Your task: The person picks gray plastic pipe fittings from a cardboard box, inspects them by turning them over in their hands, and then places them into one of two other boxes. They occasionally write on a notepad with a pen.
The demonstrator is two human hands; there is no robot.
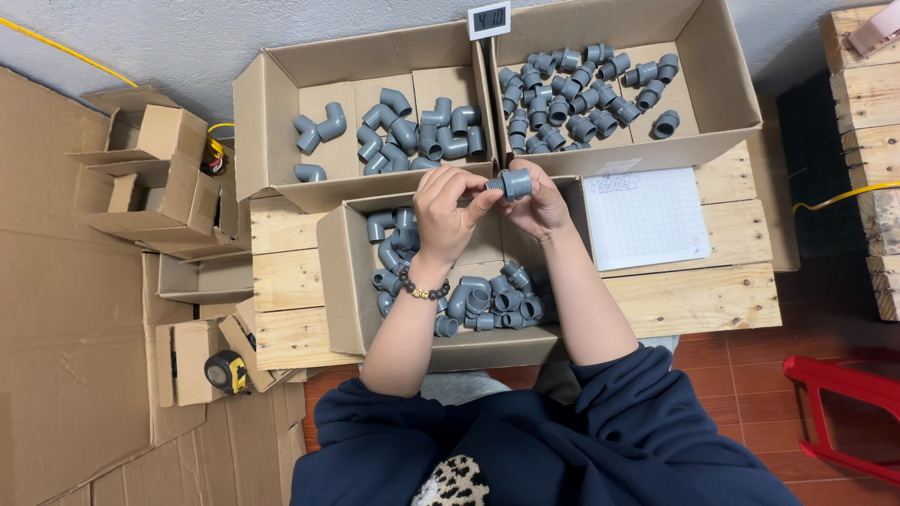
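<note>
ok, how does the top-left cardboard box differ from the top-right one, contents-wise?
The top-left cardboard box holds bent grey plastic elbow fittings, partly lined up in rows. The top-right cardboard box holds short straight grey adapter fittings, heaped loosely. The left box's fittings look larger and fewer; the right's are smaller and more numerous. Both boxes are open-topped brown cardboard on the wooden pallet table, and both hold grey plastic pipe parts.

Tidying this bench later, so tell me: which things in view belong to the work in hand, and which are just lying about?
In use:
- grey fitting, held by left hand and right hand
- near box of fittings
- two far boxes of grey elbows and couplers

Lying about:
- tape measure
- gridded sheet
- empty small cartons
- red stool
</note>
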